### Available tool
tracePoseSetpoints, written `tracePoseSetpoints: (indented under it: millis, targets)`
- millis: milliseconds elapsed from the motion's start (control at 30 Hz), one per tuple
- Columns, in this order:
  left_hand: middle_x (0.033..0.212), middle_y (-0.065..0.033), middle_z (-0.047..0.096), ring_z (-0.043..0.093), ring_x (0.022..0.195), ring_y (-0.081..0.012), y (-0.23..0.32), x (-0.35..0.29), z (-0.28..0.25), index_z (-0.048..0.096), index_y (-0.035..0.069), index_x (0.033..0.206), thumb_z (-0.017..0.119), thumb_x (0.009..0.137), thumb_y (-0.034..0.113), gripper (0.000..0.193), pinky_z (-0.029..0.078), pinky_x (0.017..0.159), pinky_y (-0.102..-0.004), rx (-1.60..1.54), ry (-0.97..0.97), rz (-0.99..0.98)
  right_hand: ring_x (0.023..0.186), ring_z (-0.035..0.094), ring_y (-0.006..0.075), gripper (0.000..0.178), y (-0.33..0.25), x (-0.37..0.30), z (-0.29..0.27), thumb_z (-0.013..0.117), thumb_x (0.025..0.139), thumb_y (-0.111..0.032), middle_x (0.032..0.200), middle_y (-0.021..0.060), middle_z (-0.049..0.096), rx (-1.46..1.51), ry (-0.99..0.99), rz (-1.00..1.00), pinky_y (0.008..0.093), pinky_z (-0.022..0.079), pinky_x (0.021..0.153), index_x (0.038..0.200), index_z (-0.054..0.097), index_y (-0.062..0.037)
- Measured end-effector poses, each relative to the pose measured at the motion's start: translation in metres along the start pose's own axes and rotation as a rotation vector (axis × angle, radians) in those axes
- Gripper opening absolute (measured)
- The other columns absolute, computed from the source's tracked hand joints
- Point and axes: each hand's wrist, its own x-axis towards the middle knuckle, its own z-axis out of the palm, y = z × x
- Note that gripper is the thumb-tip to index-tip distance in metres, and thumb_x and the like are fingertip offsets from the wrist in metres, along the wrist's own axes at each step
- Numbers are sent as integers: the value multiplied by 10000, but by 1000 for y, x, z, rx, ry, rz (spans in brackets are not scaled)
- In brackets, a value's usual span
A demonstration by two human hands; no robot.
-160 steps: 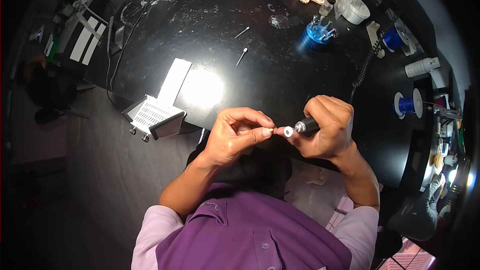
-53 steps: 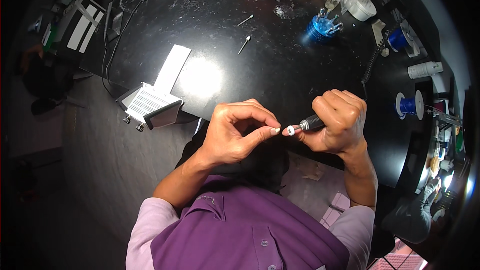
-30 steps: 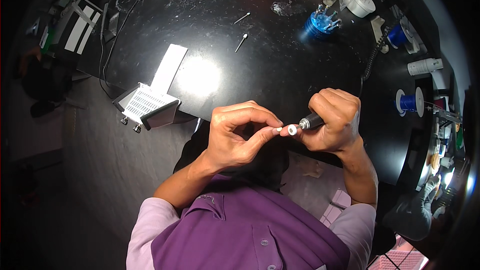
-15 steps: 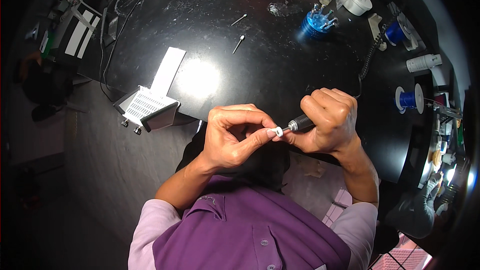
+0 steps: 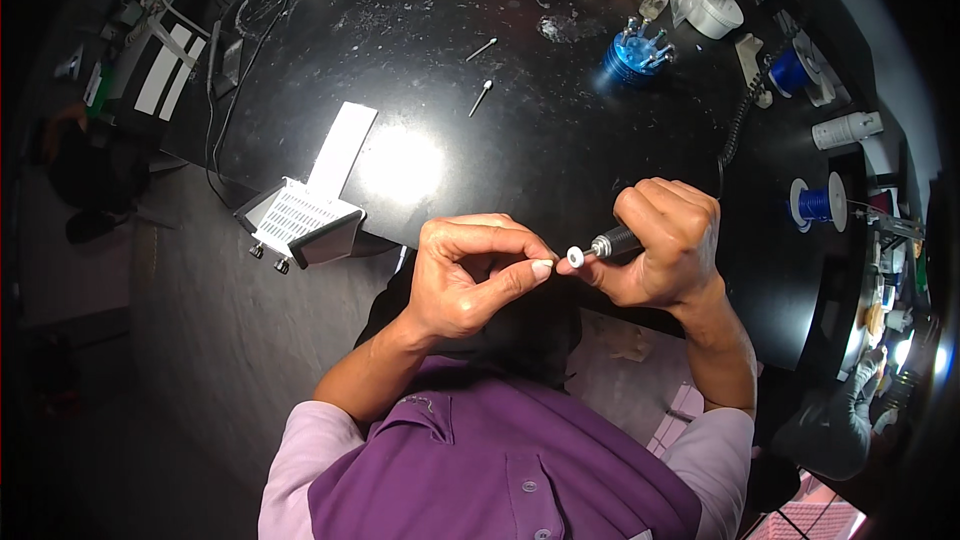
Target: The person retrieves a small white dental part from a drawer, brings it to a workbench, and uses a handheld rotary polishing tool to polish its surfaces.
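My right hand (image 5: pixel 668 240) is closed round the dark grip of a rotary handpiece (image 5: pixel 613 242). A small white grinding wheel (image 5: pixel 575 257) sits on the handpiece's tip, facing left. Just left of the wheel, my left hand (image 5: pixel 478 275) pinches with thumb and forefinger. Whatever lies between those fingertips is too small and covered to name. A narrow gap separates the wheel from the left fingertips. Both hands are in front of my body, at the near edge of the black table (image 5: pixel 540 170).
Two slim white-headed bits (image 5: pixel 481 98) lie on the table. Beyond them stands a blue bit holder (image 5: pixel 635 58) with several bits. At the left table edge is a white slotted box (image 5: pixel 297 215). Right lie a coiled cord (image 5: pixel 732 135) and blue wire spools (image 5: pixel 818 204).
The wheel has come away to the right from my left fingertips, and its face now shows more. My right hand has shifted slightly right. The left hand's pinch stays the same.
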Motion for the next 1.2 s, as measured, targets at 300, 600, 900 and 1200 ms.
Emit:
tracePoseSetpoints:
  millis: [300, 600, 900, 1200]
  targets:
    - [895, -137, 723, 652, 708, -94, 3, 2, 7, 753, -46, 919, 720, 833, -79, 98, 498, 603, -200, 101, 32, 51, 405, 465, 192, 578, 0, -2, 1, 846, 652, -516, 511, 28, 405, 91, -35, 24, 325, 372, 404, 586, 445, -104]
    - [851, -103, 729, 611, 617, -59, -6, 6, 5, 755, -10, 894, 738, 764, -98, 158, 408, 499, -187, 334, 55, 276, 407, 474, 196, 574, 2, -3, 1, 855, 650, -497, 505, 31, 408, 78, -45, 39, 331, 368, 401, 587, 442, -103]
    - [819, -141, 739, 710, 719, -164, -3, 4, 8, 745, -20, 855, 763, 755, -60, 109, 559, 647, -245, 352, 103, 222, 402, 432, 185, 616, 5, -8, 6, 815, 722, -545, 506, 22, 366, 104, 43, 23, 325, 349, 403, 579, 421, -94]
    - [860, -134, 727, 670, 660, -102, 0, 3, 10, 747, -37, 893, 765, 816, -56, 81, 514, 544, -207, 113, 101, 121, 410, 384, 151, 654, 8, -10, 7, 876, 679, -551, 509, -1, 355, 136, 139, -46, 298, 278, 406, 577, 423, -91]
